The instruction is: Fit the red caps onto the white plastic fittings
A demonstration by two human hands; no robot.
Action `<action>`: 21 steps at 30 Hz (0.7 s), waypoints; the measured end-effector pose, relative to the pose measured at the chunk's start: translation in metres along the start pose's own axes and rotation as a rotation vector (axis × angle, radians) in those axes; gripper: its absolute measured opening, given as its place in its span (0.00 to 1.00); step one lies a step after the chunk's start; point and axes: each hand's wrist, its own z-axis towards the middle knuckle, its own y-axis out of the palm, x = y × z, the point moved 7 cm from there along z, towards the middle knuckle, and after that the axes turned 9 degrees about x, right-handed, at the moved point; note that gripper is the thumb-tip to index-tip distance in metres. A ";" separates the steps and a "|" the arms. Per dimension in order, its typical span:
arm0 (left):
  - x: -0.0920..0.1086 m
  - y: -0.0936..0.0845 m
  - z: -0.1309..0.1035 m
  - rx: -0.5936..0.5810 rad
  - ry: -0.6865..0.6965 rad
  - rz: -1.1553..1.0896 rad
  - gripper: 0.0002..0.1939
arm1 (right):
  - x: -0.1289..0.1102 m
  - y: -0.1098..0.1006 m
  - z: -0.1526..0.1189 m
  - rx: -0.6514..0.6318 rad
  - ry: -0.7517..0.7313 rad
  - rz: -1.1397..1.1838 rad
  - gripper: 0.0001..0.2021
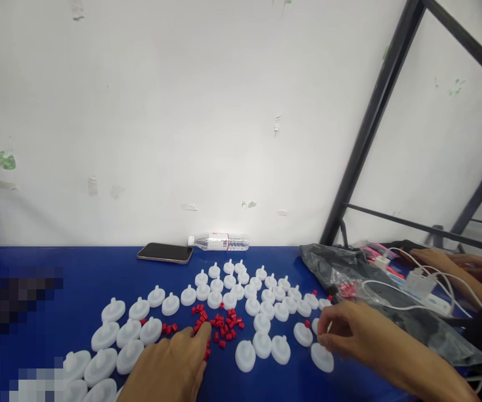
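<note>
My left hand [169, 363] reaches down into loose small red caps [228, 324], its fingers bent together and touching them. The fingertips are largely hidden, so what they pinch does not show. My right hand [350, 329] is closed in a pinch just above a white disc-shaped piece with a stem [322, 358]. Whatever lies between its fingertips is too small or covered. Beside it, a white disc [303, 335] carries a red cap on its stem, as do a couple more behind. Many uncapped white discs [245, 355] stand stem up between my hands.
More white discs [101, 365] cover the left side of the blue table [35, 312]. A phone [165, 253] and a lying water bottle [220, 242] are against the wall. At right are a grey plastic bag [328, 265], white cables, a power strip [433, 301], a black metal frame [370, 123] and another person's arm [454, 268].
</note>
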 end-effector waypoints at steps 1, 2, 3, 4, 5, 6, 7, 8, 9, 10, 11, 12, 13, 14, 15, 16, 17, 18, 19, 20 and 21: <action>0.000 0.000 0.001 0.004 0.000 0.001 0.24 | 0.003 0.002 0.002 -0.019 0.020 0.004 0.07; 0.000 0.000 0.001 0.010 0.001 0.003 0.24 | 0.006 0.004 0.004 -0.041 0.036 0.011 0.08; 0.000 0.001 0.002 0.016 0.001 0.004 0.24 | 0.008 0.005 0.005 -0.060 0.048 0.022 0.08; 0.000 0.001 0.002 0.027 0.002 0.009 0.24 | 0.011 0.004 0.007 -0.055 0.063 0.030 0.08; -0.001 0.001 0.002 0.034 0.002 0.014 0.23 | 0.012 0.003 0.007 -0.050 0.075 0.037 0.08; -0.001 0.001 0.001 0.045 0.004 0.020 0.23 | 0.012 0.001 0.007 -0.043 0.078 0.045 0.07; -0.002 0.001 0.001 0.062 0.007 0.027 0.23 | 0.011 -0.001 0.006 -0.028 0.073 0.050 0.07; -0.002 0.000 0.000 0.080 0.014 0.031 0.23 | 0.008 -0.004 0.005 -0.007 0.062 0.052 0.08; -0.002 -0.001 -0.001 0.101 0.022 0.034 0.24 | 0.003 -0.007 0.003 0.014 0.044 0.052 0.08; -0.003 -0.001 -0.002 0.122 0.032 0.033 0.25 | -0.003 -0.009 0.001 0.027 0.022 0.053 0.08; -0.003 -0.001 -0.003 0.138 0.043 0.030 0.24 | -0.010 -0.009 -0.001 0.030 -0.003 0.055 0.08; -0.003 -0.001 -0.003 0.155 0.051 0.027 0.24 | -0.018 -0.009 -0.003 0.029 -0.027 0.059 0.07; -0.003 0.000 -0.003 0.166 0.057 0.024 0.23 | -0.026 -0.007 -0.005 0.023 -0.049 0.066 0.07; -0.004 0.001 -0.002 0.180 0.062 0.023 0.22 | -0.034 -0.005 -0.006 0.018 -0.071 0.075 0.08; -0.004 0.002 -0.002 0.190 0.066 0.024 0.22 | -0.043 -0.003 -0.007 0.012 -0.095 0.085 0.09; -0.005 0.004 -0.001 0.198 0.069 0.026 0.21 | -0.051 0.000 -0.008 0.006 -0.122 0.092 0.09; -0.005 0.005 0.000 0.203 0.071 0.029 0.21 | -0.058 0.002 -0.008 -0.002 -0.150 0.098 0.09; -0.006 0.006 0.000 0.207 0.074 0.032 0.20 | -0.065 0.004 -0.008 -0.009 -0.176 0.097 0.08; -0.006 0.007 0.000 0.210 0.077 0.034 0.20 | -0.071 0.006 -0.007 -0.013 -0.198 0.090 0.07; -0.006 0.007 0.000 0.216 0.079 0.035 0.19 | -0.074 0.007 -0.007 -0.009 -0.212 0.080 0.06; -0.006 0.007 -0.001 0.226 0.080 0.033 0.20 | -0.077 0.009 -0.006 -0.007 -0.221 0.071 0.07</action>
